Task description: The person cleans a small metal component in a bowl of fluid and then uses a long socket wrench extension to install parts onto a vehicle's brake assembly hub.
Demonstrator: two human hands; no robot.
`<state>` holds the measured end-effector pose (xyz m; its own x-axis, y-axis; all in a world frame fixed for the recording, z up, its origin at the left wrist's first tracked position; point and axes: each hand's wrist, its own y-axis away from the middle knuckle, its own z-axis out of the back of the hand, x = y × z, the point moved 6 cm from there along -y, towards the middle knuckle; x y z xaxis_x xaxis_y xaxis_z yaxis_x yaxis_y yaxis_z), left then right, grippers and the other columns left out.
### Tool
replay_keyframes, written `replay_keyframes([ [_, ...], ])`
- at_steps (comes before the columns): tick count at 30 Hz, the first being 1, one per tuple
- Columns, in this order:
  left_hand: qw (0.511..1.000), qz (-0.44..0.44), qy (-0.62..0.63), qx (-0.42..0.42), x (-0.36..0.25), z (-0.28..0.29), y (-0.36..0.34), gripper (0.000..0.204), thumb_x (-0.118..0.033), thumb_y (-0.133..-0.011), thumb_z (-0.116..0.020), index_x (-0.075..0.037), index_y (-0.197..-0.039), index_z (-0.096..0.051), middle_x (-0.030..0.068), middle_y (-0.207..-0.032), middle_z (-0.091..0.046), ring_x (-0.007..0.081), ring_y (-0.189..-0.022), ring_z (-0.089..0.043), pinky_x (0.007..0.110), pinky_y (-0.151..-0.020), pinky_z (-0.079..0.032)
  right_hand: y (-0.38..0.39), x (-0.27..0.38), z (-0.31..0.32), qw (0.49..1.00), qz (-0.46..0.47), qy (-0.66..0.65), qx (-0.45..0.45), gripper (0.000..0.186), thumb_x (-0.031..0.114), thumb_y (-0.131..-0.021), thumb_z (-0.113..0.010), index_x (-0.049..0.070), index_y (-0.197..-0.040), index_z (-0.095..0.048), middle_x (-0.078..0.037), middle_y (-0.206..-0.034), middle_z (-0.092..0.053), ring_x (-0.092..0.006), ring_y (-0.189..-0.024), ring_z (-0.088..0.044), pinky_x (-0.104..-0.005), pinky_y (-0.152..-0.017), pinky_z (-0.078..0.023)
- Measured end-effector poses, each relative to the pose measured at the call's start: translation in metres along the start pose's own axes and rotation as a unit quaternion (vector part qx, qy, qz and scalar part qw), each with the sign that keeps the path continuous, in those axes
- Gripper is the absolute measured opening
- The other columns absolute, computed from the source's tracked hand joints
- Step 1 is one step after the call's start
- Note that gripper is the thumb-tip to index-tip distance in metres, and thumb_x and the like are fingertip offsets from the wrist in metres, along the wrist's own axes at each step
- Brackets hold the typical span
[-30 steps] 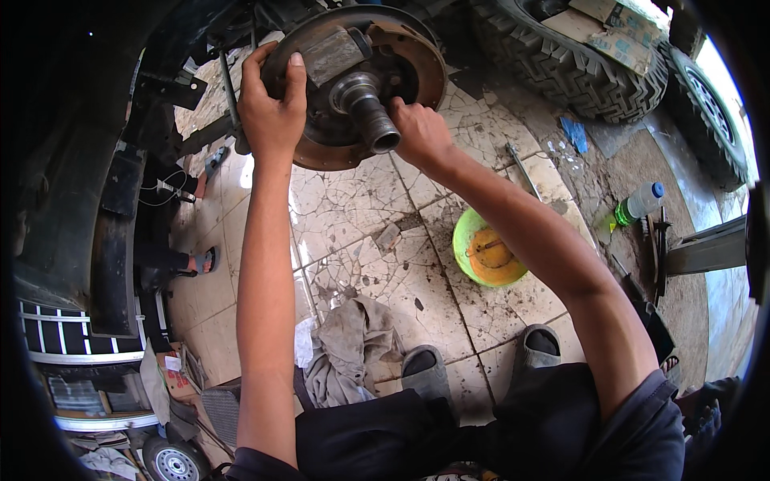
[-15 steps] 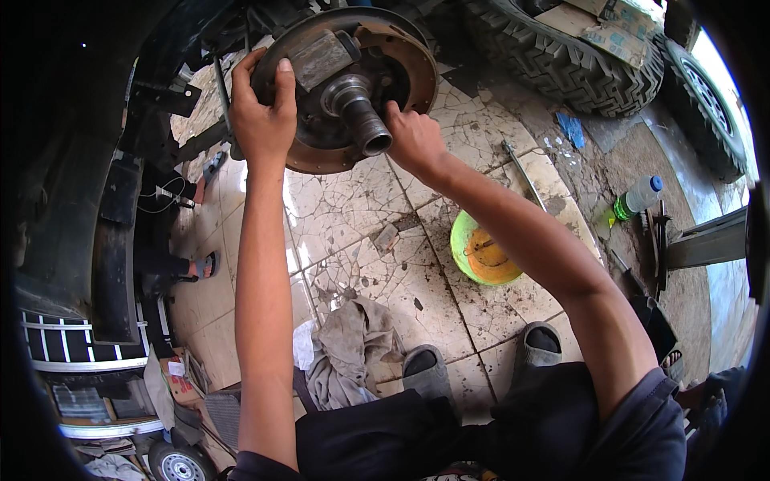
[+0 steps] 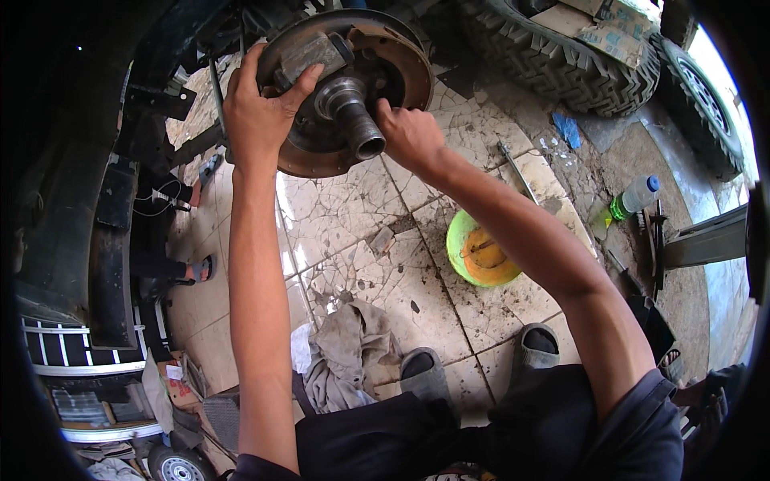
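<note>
A rusty round brake backing plate (image 3: 413, 80) hangs at the top centre on the vehicle's underside, with a grey metal block (image 3: 309, 56) on its upper left and a hollow steel spindle (image 3: 357, 124) sticking out of its middle. My left hand (image 3: 261, 112) grips the plate's left side, fingers round the edge and thumb reaching over to the block. Just right of the spindle, my right hand (image 3: 409, 136) is closed at the lower right inside of the plate; what its fingertips hold is hidden.
Large tyres (image 3: 561, 72) lie at upper right. On cracked tiles are a green bowl (image 3: 459, 252) of orange liquid, a metal bar (image 3: 517, 172), a grey rag (image 3: 345, 345), and a bottle (image 3: 634, 196) to the right. Other people's feet (image 3: 200, 268) show at left and far right.
My left thumb has swung from upright to slanting rightward across the lower edge of the block. The assembly and both hands sit slightly further left in the view.
</note>
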<state>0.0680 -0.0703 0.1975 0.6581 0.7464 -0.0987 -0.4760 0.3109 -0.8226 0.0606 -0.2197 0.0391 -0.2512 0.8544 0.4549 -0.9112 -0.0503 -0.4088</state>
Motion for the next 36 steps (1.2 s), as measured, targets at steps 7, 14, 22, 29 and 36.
replay_keyframes([
  [7, 1.0, 0.014, -0.015, -0.018, 0.005, -0.001, 0.0, 0.063, -0.048, -0.07, -0.082, -0.004, -0.111, -0.065, 0.0134, -0.097, -0.071, 0.0269, -0.087, -0.07, 0.035, -0.078, -0.053, 0.001, -0.001, -0.01, 1.0, 0.01, -0.026, -0.006, 0.03, 0.031, -0.098, -0.045, 0.002, -0.096, -0.049, -0.019, -0.067, -0.067, -0.0379, -0.063, -0.067, -0.0465, -0.056, -0.054],
  [14, 0.999, 0.012, 0.027, -0.028, 0.007, 0.0, 0.001, 0.072, -0.05, -0.065, -0.085, 0.003, -0.11, -0.064, 0.0194, -0.098, -0.067, 0.0336, -0.087, -0.068, 0.039, -0.075, -0.055, 0.001, -0.001, -0.013, 0.998, -0.027, -0.061, -0.006, 0.033, 0.032, -0.096, -0.048, -0.001, -0.098, -0.05, -0.022, -0.07, -0.067, -0.0402, -0.067, -0.067, -0.048, -0.06, -0.055],
  [22, 0.999, -0.013, 0.019, -0.033, 0.004, 0.0, 0.001, 0.071, -0.048, -0.068, -0.085, 0.004, -0.11, -0.063, 0.0189, -0.099, -0.067, 0.0336, -0.089, -0.067, 0.039, -0.077, -0.054, 0.004, -0.003, -0.01, 0.99, -0.071, -0.123, -0.024, 0.041, 0.04, -0.097, -0.049, -0.001, -0.096, -0.053, -0.024, -0.075, -0.067, -0.0427, -0.073, -0.067, -0.0509, -0.067, -0.054],
  [29, 0.995, 0.062, 0.082, 0.008, 0.009, 0.007, 0.021, 0.08, -0.042, -0.071, -0.085, 0.003, -0.127, -0.051, 0.0192, -0.118, -0.059, 0.0284, -0.106, -0.061, 0.037, -0.092, -0.048, 0.024, -0.014, -0.006, 0.989, -0.06, -0.138, -0.002, 0.047, 0.046, -0.094, -0.055, -0.001, -0.097, -0.053, -0.022, -0.076, -0.066, -0.0405, -0.073, -0.066, -0.0477, -0.069, -0.053],
  [36, 0.926, 0.274, 0.258, -0.038, 0.056, -0.019, 0.085, 0.077, -0.034, -0.079, -0.082, 0.009, -0.13, -0.044, 0.017, -0.132, -0.053, 0.0234, -0.115, -0.054, 0.032, -0.1, -0.041, 0.023, -0.099, -0.036, 0.629, -0.313, -0.692, -0.164, 0.092, 0.075, -0.092, -0.023, -0.004, -0.135, -0.042, -0.021, -0.133, -0.05, -0.0306, -0.115, -0.053, -0.0421, -0.099, -0.042],
])
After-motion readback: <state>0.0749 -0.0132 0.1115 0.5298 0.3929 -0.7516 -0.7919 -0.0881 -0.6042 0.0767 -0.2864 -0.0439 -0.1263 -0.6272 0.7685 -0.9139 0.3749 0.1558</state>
